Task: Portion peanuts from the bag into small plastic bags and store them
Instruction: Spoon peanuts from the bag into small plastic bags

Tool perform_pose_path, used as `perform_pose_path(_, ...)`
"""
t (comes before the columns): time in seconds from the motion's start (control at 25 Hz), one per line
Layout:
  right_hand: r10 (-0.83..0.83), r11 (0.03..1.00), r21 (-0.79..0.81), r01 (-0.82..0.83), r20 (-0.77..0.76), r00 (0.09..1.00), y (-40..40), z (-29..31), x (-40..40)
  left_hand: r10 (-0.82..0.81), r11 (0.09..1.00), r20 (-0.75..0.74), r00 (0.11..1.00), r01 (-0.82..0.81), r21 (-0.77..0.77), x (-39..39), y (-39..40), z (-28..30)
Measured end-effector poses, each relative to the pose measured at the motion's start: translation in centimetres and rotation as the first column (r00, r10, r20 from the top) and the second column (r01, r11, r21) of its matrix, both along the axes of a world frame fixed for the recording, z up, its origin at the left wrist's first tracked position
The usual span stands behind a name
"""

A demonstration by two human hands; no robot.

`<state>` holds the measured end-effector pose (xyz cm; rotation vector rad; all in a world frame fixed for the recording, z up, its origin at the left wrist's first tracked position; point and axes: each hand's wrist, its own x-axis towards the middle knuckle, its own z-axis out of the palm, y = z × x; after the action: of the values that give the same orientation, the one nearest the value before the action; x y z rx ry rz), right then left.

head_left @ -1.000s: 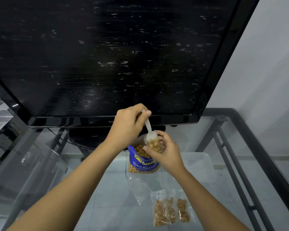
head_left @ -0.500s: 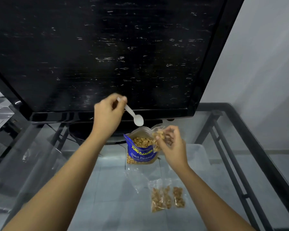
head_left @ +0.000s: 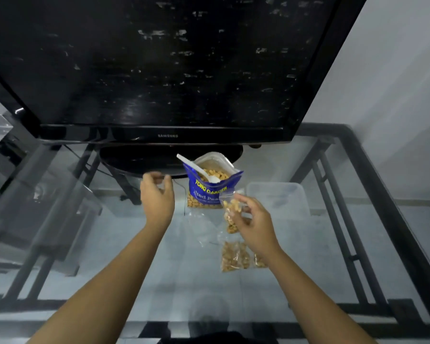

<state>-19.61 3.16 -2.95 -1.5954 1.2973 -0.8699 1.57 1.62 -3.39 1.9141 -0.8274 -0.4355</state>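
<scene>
A blue peanut bag [head_left: 209, 192] stands open on the glass table [head_left: 134, 281], in front of the TV base. A white plastic spoon [head_left: 199, 168] lies in its mouth, bowl on the peanuts, handle sticking out to the left. My left hand [head_left: 157, 194] hovers left of the bag, fingers loosely curled, holding nothing. My right hand [head_left: 252, 219] pinches a small clear bag [head_left: 230, 214] partly filled with peanuts, to the right of the big bag. Two filled small bags [head_left: 235, 256] lie on the glass below it. An empty clear bag [head_left: 201, 227] lies beside them.
A large black TV [head_left: 159, 70] fills the back, its oval stand [head_left: 144, 160] just behind the peanut bag. A clear plastic container [head_left: 278, 199] sits on the glass at the right. Black table frame bars [head_left: 372, 194] run along the right side.
My left hand put the spoon into the peanut bag and let go, then drew back to the left. My right hand moved the small bag down and right, away from the big bag's mouth.
</scene>
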Motion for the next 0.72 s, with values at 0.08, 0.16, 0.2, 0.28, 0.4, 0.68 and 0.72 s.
perform_pose_path(0.08, 0.039, 0.997, 0.075, -0.033, -0.092, 0.995, 1.4, -2.2, 0.2, -0.145, 0.978, 0.076, 0.986, 0.132, 0.161, 0.3, 1.5, -3.6)
perform_pose_path(0.16, 0.079, 0.988, 0.144, -0.049, -0.205, 0.976, 2.6, -4.2, 0.2, -0.376, 0.886, 0.134, 0.917, 0.313, 0.342, 0.2, 2.5, -6.8)
perform_pose_path(0.2, 0.107, 0.983, 0.17, -0.063, -0.261, 0.959, 3.0, -4.9, 0.1, -0.47, 0.829, 0.155, 0.869, 0.374, 0.416, 0.0, 2.7, -7.9)
perform_pose_path(0.28, 0.16, 0.973, 0.212, -0.092, -0.331, 0.93, 3.5, -6.0, 0.1, -0.545, 0.77, 0.185, 0.818, 0.401, 0.496, -0.8, 2.5, -9.1)
perform_pose_path(0.4, 0.215, 0.956, 0.27, -0.118, -0.367, 0.905, 3.6, -6.7, 0.4, -0.517, 0.792, 0.226, 0.826, 0.361, 0.493, -1.9, 1.6, -9.1)
perform_pose_path(0.68, 0.261, 0.965, 0.165, -0.202, -0.594, 0.761, 4.7, -6.7, 1.1, -0.495, 0.803, 0.221, 0.84, 0.345, 0.486, -0.2, 2.1, -9.1)
perform_pose_path(0.72, 0.24, 0.97, 0.135, -0.2, -0.624, 0.743, 4.9, -6.7, 1.1, -0.484, 0.814, 0.239, 0.842, 0.333, 0.476, 0.5, 2.4, -9.1)
